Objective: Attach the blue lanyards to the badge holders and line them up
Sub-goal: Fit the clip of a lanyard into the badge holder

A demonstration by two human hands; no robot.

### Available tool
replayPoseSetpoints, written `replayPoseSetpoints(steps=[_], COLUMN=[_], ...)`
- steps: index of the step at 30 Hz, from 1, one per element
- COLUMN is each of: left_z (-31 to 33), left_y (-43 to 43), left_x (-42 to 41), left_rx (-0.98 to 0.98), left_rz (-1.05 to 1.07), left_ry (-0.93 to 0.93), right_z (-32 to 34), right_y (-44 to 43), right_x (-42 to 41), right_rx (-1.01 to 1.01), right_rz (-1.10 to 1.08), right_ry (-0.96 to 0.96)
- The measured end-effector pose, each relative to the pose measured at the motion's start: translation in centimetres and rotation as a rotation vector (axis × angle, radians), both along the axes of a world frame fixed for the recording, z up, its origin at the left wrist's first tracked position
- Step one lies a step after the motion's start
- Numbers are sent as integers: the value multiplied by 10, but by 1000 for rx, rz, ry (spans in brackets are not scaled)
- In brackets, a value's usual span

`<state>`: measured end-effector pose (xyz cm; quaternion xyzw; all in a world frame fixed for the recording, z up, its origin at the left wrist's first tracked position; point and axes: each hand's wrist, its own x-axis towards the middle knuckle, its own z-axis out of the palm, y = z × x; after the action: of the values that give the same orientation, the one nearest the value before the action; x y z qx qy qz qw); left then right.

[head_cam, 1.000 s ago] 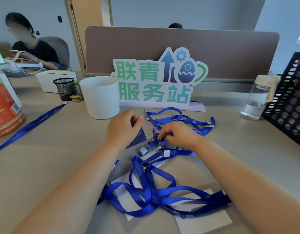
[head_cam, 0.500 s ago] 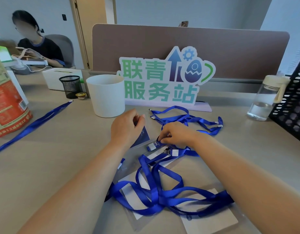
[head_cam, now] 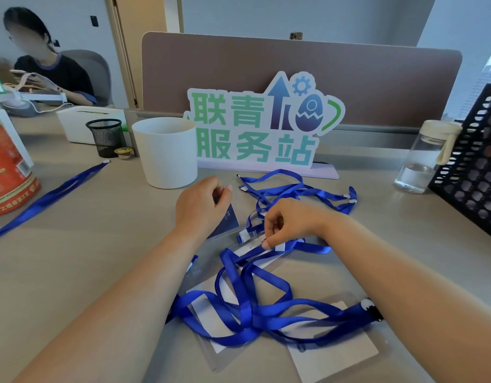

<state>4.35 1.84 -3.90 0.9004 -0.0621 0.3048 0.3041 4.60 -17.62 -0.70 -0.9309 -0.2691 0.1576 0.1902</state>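
A tangle of blue lanyards (head_cam: 249, 308) lies on the desk over clear badge holders with white cards (head_cam: 335, 355). More blue lanyards (head_cam: 299, 189) loop behind my hands. My left hand (head_cam: 200, 205) pinches the top of a badge holder with a dark blue card (head_cam: 227, 221). To its right, my right hand (head_cam: 290, 223) is closed on a lanyard clip end with a white tab (head_cam: 280, 246) at the top edge of a clear holder. One single lanyard (head_cam: 45, 200) lies stretched out at the far left.
A white cup (head_cam: 166, 153), a green-lettered sign (head_cam: 260, 128) and a brown divider stand behind. A water bottle (head_cam: 424, 158) and black perforated basket (head_cam: 471, 167) are right. An orange bag (head_cam: 6, 167), mesh pen cup (head_cam: 106, 136) and a seated person are left.
My right hand has shifted slightly toward me and lower onto the clip end by the holder. My left hand keeps its grip. The view has drifted a little.
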Motion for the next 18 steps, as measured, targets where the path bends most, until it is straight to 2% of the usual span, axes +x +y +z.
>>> replayPoseSetpoints(steps=[5, 9, 13, 18], left_z=[1, 2, 2, 1], left_y=[-2, -1, -2, -3], left_x=[-3, -6, -7, -8], left_rx=[32, 72, 201, 384], left_rz=[-22, -132, -225, -296], left_ry=[5, -35, -157, -213], right_z=[-4, 2, 2, -14], right_y=[0, -7, -11, -10], right_x=[-2, 0, -1, -2], right_rx=[46, 217, 416, 440], right_rz=[-37, -133, -243, -294], right_ry=[-34, -78, -85, -187])
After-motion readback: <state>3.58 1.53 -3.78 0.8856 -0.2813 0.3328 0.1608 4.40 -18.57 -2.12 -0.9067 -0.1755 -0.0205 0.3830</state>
